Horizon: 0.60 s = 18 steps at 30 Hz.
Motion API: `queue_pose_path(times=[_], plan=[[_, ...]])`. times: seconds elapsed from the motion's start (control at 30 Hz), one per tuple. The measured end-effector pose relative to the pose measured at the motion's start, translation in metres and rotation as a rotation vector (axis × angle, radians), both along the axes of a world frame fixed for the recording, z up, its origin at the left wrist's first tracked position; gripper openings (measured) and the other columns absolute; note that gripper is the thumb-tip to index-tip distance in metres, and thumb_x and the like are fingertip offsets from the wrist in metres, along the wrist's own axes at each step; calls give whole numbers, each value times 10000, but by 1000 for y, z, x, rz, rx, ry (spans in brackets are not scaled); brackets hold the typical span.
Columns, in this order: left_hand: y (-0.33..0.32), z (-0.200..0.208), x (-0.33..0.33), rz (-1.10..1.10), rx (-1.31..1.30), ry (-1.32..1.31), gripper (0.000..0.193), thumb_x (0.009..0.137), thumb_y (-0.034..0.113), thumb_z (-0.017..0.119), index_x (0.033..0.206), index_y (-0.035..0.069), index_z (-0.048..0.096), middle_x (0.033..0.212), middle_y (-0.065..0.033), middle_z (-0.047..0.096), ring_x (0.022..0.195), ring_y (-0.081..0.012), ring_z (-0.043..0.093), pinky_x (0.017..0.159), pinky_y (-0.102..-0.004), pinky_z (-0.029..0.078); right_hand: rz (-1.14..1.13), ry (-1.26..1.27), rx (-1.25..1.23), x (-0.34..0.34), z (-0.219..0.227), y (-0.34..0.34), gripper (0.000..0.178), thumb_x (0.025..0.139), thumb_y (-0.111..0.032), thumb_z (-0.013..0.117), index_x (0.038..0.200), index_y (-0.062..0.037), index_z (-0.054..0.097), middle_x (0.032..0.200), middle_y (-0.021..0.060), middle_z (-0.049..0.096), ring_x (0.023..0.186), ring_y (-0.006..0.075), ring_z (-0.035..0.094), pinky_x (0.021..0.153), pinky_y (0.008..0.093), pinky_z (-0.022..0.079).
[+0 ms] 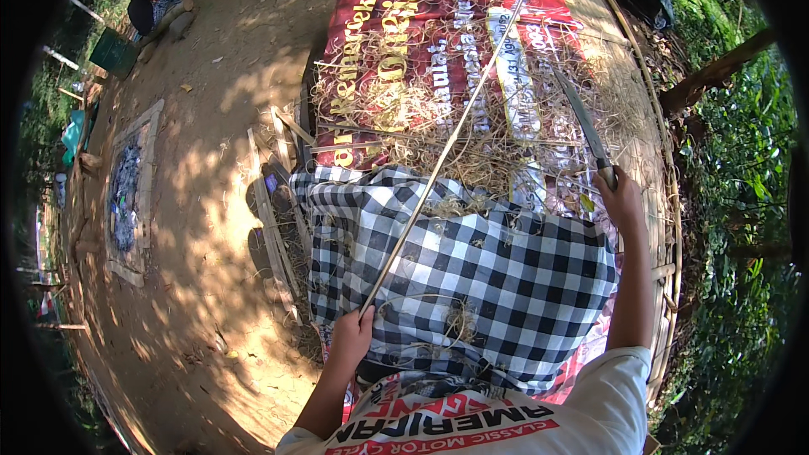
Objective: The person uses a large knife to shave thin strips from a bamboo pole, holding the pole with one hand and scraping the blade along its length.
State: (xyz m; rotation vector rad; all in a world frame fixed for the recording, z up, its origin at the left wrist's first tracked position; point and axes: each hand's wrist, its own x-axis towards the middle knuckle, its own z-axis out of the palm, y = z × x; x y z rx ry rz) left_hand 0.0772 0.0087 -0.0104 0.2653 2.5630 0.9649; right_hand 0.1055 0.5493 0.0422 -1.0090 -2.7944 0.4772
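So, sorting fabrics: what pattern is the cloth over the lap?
Black-and-white check, on the cloth, clearest in the head view.

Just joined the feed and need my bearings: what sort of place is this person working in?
Most likely an outdoor rural yard: bare dirt ground, green plants at the edge, and shavings littering a red banner spread as a work surface.

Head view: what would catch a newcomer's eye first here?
The black-and-white checked cloth over the person's lap fills the centre. Across it slants a long thin bamboo strip, gripped at its near end by the left hand. At right, the right hand holds a long-bladed knife above the red printed banner strewn with pale shavings.
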Motion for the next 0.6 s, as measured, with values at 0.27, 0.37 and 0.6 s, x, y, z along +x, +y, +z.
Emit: queue_pose_path(times=[0.27,0.37,0.6], plan=[[-21,4,-41,95,340,-882,521,1027,431,395,672,66,506,530,40,373,448,-61,317,438,-238,248,-4,111,15,52,-16,-55,522,823,-402,698,1119,17,601,820,246,662,776,414,648,673,476,496],[-27,-1,-35,143,371,-899,402,1035,384,401,810,72,514,569,42,380,462,-48,307,431,-229,242,47,129,-9,26,9,-88,472,811,-372,717,1082,-2,605,751,223,659,676,401,645,609,460,501],[28,40,-24,237,611,-1041,223,1055,306,365,959,125,452,618,36,338,458,-45,279,387,-214,211,58,402,-649,7,7,-172,474,801,-302,736,1067,59,582,651,161,630,572,260,627,548,369,469]])
